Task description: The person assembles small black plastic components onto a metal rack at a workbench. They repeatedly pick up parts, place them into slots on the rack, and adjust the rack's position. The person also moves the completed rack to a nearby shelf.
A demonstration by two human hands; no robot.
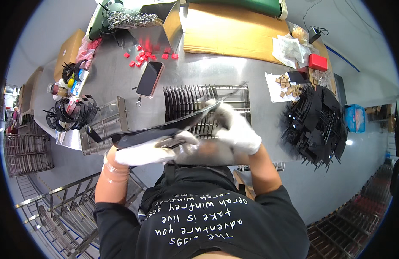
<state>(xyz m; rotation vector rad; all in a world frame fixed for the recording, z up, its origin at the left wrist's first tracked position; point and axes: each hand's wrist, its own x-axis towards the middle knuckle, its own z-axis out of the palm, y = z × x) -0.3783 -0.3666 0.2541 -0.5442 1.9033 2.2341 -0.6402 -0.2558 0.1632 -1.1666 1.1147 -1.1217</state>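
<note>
A long, curved black plastic part (154,130) lies slantwise before me, its far end raised to the right. My left hand (157,147), in a white glove, is closed around the near side of this part. Gloved in white as well, my right hand (233,126) is at the part's right stretch; it is motion-blurred, and whether its fingers grip the part is unclear. Beneath and beyond both hands, a metal rack (245,98) holds a row of thin black curved parts (178,102) standing side by side.
A pile of black plastic parts (316,126) lies at the right, near tan blocks (285,85). A smartphone (150,79) and small red pieces (142,58) lie beyond the hands. Leftward are black ring-like parts (71,111) and another metal rack (121,113). Cardboard (232,35) covers the table's far side.
</note>
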